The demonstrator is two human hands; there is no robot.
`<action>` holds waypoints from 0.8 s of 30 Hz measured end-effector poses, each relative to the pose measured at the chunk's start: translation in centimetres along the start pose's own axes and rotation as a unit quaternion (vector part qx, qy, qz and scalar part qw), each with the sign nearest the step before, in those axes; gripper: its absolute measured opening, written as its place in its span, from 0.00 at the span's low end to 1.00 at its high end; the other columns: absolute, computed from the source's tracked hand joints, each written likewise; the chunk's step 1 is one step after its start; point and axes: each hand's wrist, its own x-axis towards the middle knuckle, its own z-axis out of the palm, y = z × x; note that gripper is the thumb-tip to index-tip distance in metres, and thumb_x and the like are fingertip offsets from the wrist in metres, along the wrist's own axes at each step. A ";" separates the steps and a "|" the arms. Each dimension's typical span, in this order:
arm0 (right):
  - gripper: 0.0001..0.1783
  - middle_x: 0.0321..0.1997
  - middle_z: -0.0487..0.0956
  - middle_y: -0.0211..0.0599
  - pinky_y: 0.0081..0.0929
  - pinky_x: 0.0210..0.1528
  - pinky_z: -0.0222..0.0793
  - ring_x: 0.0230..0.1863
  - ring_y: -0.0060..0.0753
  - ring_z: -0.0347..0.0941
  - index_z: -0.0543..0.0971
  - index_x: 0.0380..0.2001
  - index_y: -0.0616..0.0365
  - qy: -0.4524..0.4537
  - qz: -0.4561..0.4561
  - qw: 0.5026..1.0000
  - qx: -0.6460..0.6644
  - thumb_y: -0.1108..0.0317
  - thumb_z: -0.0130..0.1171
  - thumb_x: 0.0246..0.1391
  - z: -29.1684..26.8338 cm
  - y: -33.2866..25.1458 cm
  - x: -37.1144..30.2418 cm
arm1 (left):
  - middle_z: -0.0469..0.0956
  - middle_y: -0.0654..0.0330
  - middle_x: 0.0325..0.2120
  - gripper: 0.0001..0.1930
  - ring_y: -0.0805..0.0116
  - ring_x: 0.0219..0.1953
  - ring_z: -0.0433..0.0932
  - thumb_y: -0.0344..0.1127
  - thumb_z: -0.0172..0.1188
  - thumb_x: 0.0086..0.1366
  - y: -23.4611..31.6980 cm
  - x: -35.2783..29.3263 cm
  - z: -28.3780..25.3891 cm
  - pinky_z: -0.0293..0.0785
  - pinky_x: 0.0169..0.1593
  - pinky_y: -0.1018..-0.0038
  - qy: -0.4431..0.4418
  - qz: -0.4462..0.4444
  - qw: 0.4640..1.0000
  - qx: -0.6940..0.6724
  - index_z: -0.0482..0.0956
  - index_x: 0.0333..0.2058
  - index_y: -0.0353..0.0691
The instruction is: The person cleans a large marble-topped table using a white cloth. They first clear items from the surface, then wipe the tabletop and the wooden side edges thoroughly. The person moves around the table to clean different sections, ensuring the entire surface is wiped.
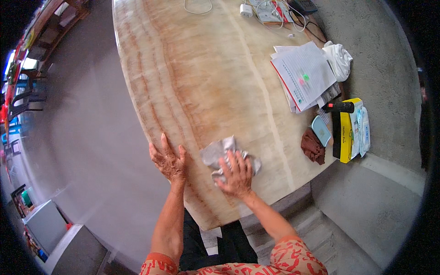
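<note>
Cloth (214, 153) lies crumpled on the table (206, 82), toward its near end, and our right hand (237, 176) rests on it from above. The fingers spread over the grey folds; whether they also pinch some of the fabric, we cannot tell. Our left hand (169, 160) sits at the left edge, its fingers apart and pointing up the table, with a strip of bare stone between it and the cloth. Past that edge we see grey floor (101, 128).

Ahead of us, open tabletop runs far up (brown streaks on the left, a pale band farther right), so both hands have wide room that way. The near edge slants down leftward to a corner by our dark trousers (236, 245).

On the right our room is narrower. A brown rag (313, 146) touches a blue case (321, 130) near the end of the near edge, and a yellow box (347, 137) stands just beside them, with a black torch (338, 107) at its top. Farther up, papers (298, 68) lie next to a white bundle (339, 62), and near the far end we see a charger (246, 10).
</note>
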 end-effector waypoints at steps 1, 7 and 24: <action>0.37 0.69 0.59 0.38 0.55 0.63 0.49 0.68 0.48 0.52 0.67 0.61 0.39 -0.006 -0.013 1.000 0.015 0.42 0.57 0.48 0.2 -0.5 -0.5 | 0.49 0.47 0.63 0.37 0.45 0.63 0.52 0.48 0.61 0.54 -0.1 0.0 0.1 0.57 0.63 0.52 0.003 0.004 1.000 0.004 0.60 0.63 0.59; 0.35 0.69 0.58 0.36 0.56 0.63 0.47 0.67 0.48 0.52 0.68 0.60 0.32 -0.012 -0.068 0.998 -0.002 0.45 0.60 0.46 0.2 1.5 5.7 | 0.49 0.47 0.63 0.37 0.45 0.63 0.53 0.47 0.61 0.53 0.3 0.0 -0.3 0.58 0.63 0.51 -0.006 -0.003 1.000 -0.003 0.60 0.63 0.59; 0.31 0.68 0.60 0.31 0.57 0.64 0.49 0.68 0.44 0.53 0.69 0.59 0.33 0.097 0.083 0.986 -0.110 0.49 0.58 0.49 1.8 7.9 28.9 | 0.48 0.45 0.64 0.37 0.40 0.64 0.52 0.49 0.62 0.53 0.5 -0.1 -0.6 0.59 0.60 0.48 -0.033 -0.012 0.999 -0.001 0.61 0.63 0.59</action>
